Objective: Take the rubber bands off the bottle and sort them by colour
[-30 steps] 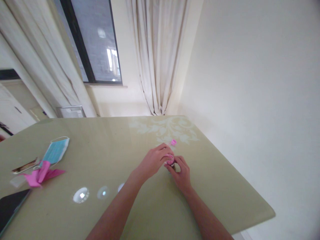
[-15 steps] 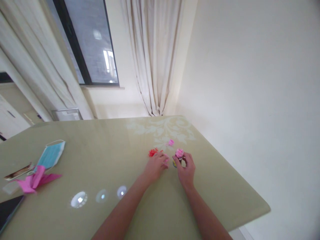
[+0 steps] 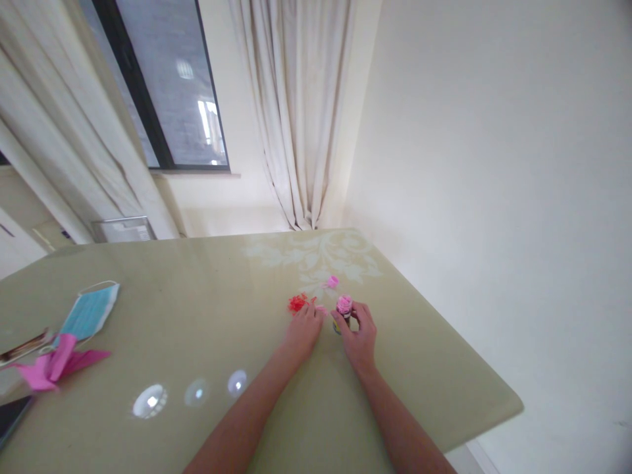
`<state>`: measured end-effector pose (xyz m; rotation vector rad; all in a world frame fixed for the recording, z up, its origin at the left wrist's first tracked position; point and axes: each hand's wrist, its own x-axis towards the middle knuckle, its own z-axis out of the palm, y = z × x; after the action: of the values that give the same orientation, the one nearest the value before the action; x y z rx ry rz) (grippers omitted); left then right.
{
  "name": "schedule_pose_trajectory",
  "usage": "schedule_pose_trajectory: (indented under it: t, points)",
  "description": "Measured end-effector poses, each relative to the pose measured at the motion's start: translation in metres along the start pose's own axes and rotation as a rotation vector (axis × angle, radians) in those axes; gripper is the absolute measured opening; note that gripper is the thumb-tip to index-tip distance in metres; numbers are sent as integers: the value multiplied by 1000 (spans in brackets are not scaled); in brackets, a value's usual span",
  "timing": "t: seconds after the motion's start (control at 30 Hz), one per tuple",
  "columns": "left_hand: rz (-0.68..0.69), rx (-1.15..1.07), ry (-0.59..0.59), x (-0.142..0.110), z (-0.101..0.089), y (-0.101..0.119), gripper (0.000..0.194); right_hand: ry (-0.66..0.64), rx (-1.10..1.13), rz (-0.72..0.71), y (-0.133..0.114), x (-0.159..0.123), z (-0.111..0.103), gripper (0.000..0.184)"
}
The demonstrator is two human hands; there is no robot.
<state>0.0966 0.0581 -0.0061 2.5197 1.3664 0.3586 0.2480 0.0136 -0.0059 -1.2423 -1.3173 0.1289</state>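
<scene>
My right hand is closed around a small dark jar with some yellow on its side. A bunched pink piece fills its top, its material too small to make out. My left hand lies low on the table with its fingers stretched forward. Its fingertips are beside a heap of thin red strands and a few pale pink strands. A small bright pink piece lies beyond both hands.
The pale green tabletop ends at a wall on the right. To the left lie a blue face mask, a folded pink paper bird, a narrow brown packet and a dark flat device. Ceiling lights reflect in the surface.
My left hand has moved slightly forward, its fingers now down by the red and pink strands. The right hand still grips the jar. The whole view has shifted a little.
</scene>
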Motion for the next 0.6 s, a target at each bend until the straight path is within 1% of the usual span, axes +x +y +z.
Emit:
schedule_pose_trajectory:
  t: [0.1,0.17,0.27,0.33,0.37,0.4,0.47,0.53,0.6]
  points:
    - [26,2,-24,-3,-5,-7,34,-5,5,-2,-1,0,0,27]
    - [56,-9,-36,-5,-12,-14,29,-19,9,-1,-1,0,0,26]
    - [96,-32,-18,-7,-32,-22,21,-66,7,-1,0,-1,1,25]
    - [139,-102,29,-9,-49,-23,16,-122,1,-2,1,-3,2,26]
    - [153,-165,48,-9,-58,-22,13,-150,-2,-4,2,-3,2,26]
    - [130,-237,57,-10,-67,-20,12,-174,-6,-8,3,-4,3,28]
    - [42,-396,50,-12,-83,-14,14,-205,-12,-18,6,-5,3,30]
    - [3,-500,48,-14,-93,-6,17,-220,-14,-30,7,-6,3,32]
    - [41,-535,85,-16,-99,2,17,-233,-12,-41,7,-7,3,32]
